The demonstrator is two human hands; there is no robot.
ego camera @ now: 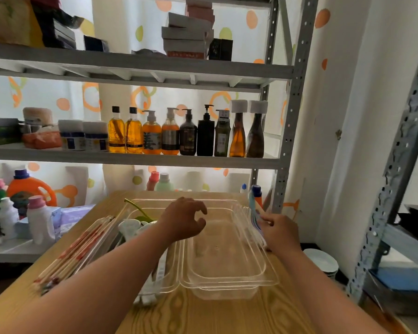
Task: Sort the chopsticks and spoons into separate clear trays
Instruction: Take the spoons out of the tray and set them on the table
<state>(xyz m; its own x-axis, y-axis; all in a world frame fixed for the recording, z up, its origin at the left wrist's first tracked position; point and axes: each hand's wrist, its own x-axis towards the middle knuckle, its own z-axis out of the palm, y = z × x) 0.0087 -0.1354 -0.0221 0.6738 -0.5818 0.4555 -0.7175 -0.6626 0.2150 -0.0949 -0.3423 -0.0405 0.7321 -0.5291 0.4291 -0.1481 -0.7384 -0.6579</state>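
Two clear trays stand side by side on the wooden table. The right tray (229,280) has nothing in it. The left tray (171,283) is mostly hidden under my left forearm, and white spoons (129,228) lie at its far end. A bundle of red-and-cream chopsticks (75,251) lies on the table to the left. My left hand (183,221) hovers over the trays' far ends, fingers loosely curled, holding nothing. My right hand (281,231) is at the right tray's right rim and grips a bunch of pale blue and lilac spoon handles (254,214).
A grey metal shelf unit (288,131) rises behind the table, with pump bottles on its middle level. Detergent bottles (38,220) and a tissue pack stand to the left. A white bowl (322,261) sits low at the right, beside a second metal rack.
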